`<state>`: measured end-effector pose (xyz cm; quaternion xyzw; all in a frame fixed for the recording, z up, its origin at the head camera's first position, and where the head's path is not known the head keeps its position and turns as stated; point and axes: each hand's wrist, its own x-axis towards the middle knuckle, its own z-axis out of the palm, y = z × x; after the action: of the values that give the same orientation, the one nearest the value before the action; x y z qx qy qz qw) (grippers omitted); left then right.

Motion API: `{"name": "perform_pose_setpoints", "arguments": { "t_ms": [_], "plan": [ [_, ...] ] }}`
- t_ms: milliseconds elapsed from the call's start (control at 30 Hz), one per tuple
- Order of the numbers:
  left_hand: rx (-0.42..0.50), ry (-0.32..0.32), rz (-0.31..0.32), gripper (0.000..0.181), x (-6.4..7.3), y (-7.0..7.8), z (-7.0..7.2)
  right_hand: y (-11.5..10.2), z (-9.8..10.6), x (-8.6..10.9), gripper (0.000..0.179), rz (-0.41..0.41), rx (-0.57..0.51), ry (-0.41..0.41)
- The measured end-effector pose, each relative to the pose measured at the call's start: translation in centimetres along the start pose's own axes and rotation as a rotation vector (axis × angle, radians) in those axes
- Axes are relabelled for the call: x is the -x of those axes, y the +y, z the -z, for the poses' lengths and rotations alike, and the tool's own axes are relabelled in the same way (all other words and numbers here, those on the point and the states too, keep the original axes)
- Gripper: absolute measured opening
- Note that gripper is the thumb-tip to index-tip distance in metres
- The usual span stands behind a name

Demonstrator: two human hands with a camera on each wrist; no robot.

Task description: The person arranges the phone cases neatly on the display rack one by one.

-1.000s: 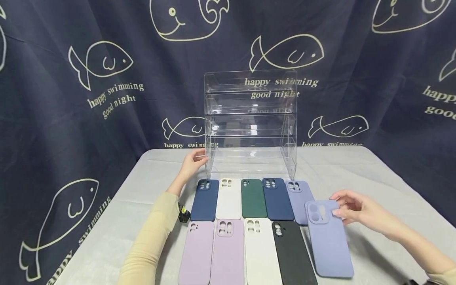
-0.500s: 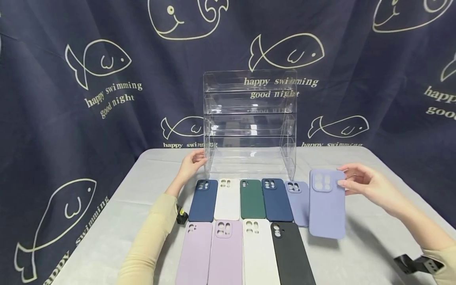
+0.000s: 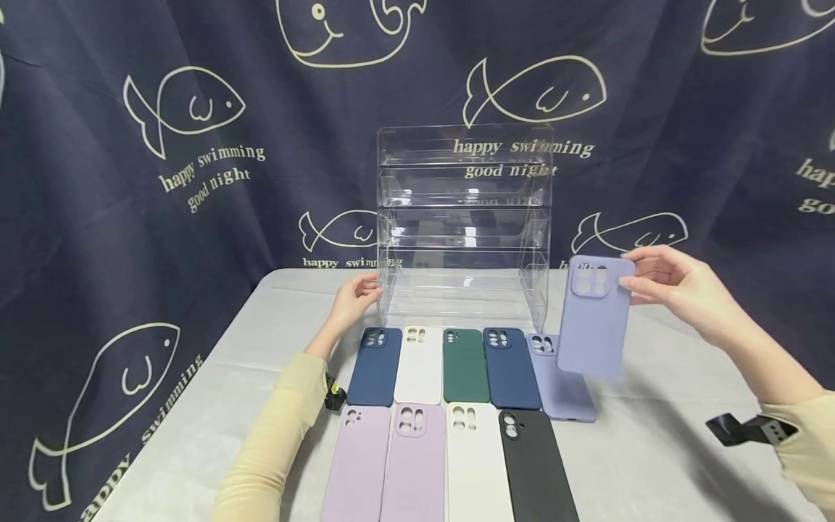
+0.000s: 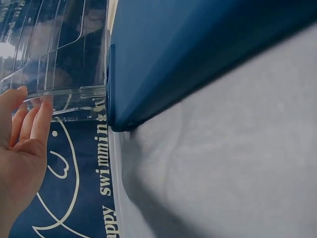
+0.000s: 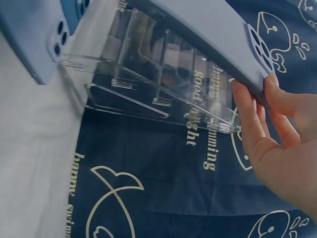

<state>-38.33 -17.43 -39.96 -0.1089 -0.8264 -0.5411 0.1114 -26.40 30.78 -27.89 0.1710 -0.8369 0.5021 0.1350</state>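
My right hand (image 3: 678, 290) pinches a periwinkle phone case (image 3: 595, 319) by its upper right edge, thumb on one face and fingers behind. The case is held upright in the air, camera cutouts at the top, just right of a clear acrylic display rack (image 3: 463, 283). In the right wrist view the same case (image 5: 208, 34) slants across the rack's side. My left hand (image 3: 352, 301) holds the rack's lower left side; its thumb and fingers (image 4: 42, 121) grip the clear edge in the left wrist view. Another periwinkle case (image 3: 564, 395) lies on the table, partly hidden behind the raised one.
A back row holds two navy cases (image 3: 375, 370), a white case (image 3: 420, 370) and a green case (image 3: 465, 370). In front lie two lilac cases (image 3: 355, 464), another white case (image 3: 479, 464) and a black case (image 3: 538, 464). A dark fish-print curtain (image 3: 417, 94) hangs behind.
My right hand has lifted the periwinkle case up and away from the table's front right toward the rack's right side. The left hand has stayed at the rack.
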Motion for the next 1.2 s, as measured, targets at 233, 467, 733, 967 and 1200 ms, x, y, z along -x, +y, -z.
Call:
{"name": "perform_pose_setpoints", "arguments": {
  "t_ms": [233,467,733,967,1200],
  "plan": [
    [0.009,-0.006,0.004,0.04,0.1,-0.4,0.1,-1.5,0.1,-2.6,0.035,0.031,-0.135,0.058],
    [0.049,0.003,0.023,0.045,0.2,-0.7,0.2,-3.1,0.2,-5.8,0.033,0.089,-0.286,0.093],
    [0.088,0.014,-0.016,0.045,0.2,0.4,0.2,-4.9,0.3,-9.2,0.033,0.115,-0.305,0.109],
    [0.04,0.027,-0.029,0.043,-0.3,-0.4,0.0,-6.4,0.2,-11.7,0.032,0.157,-0.36,0.116],
    [0.058,0.017,-0.028,0.042,0.3,1.2,0.0,-7.7,0.4,-14.4,0.032,0.168,-0.443,0.152]
  ]
}}
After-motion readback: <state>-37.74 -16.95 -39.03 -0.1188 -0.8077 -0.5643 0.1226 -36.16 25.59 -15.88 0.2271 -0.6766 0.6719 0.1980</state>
